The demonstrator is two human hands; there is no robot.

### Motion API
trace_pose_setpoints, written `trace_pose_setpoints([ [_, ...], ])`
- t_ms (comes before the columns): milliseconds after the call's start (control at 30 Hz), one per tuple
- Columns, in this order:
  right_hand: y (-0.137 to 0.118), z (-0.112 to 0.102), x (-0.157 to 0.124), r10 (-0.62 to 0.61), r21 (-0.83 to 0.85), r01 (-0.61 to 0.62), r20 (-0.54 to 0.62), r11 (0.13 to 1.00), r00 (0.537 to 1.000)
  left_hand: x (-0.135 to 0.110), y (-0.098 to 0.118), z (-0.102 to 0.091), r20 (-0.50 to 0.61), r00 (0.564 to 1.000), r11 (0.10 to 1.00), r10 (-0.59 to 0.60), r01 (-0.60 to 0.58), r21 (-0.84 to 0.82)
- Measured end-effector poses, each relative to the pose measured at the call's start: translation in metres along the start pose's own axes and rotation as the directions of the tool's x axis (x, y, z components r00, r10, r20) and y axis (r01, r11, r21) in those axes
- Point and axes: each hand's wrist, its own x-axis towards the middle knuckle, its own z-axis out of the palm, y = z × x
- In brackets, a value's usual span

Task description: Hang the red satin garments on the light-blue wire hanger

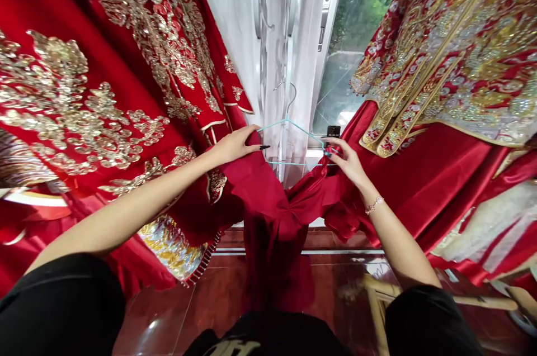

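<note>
A plain red satin garment [271, 199] hangs down in folds between my two hands. My left hand [235, 145] grips its upper edge, just below the left arm of a light-blue wire hanger [291, 126]. My right hand [348, 161] pinches the satin at the hanger's right end. The hanger's thin metal hook [290, 96] rises in front of the curtain. Its lower bar shows through the gap between my hands, and the satin covers the hanger's ends.
Gold-embroidered red robes [84, 104] hang at the left, and another [457, 65] hangs at the right. Behind are a white sheer curtain [229, 15] and a window with a metal handle [324, 18]. Below lie a polished red-brown tile floor [146, 317] and a bamboo frame [377, 303].
</note>
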Motion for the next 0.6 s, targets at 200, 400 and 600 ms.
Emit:
trace_pose_setpoints([
  [200, 0.024, -0.022, -0.018, 0.286, -0.081, -0.284, 0.016, 0.955, 0.958, 0.012, 0.016, 0.017, -0.094, 0.986, 0.989, -0.139, 0.142, 0.030],
  [400, 0.015, -0.021, -0.004, 0.613, -0.566, -0.474, 0.071, 0.674, 0.787, 0.010, 0.018, 0.027, -0.192, 0.973, 0.987, -0.126, 0.142, 0.075],
  [600, -0.006, -0.057, 0.027, 0.685, -0.515, -0.551, 0.103, 0.657, 0.721, 0.010, 0.010, 0.043, -0.263, 0.963, 0.963, -0.056, 0.121, 0.241],
])
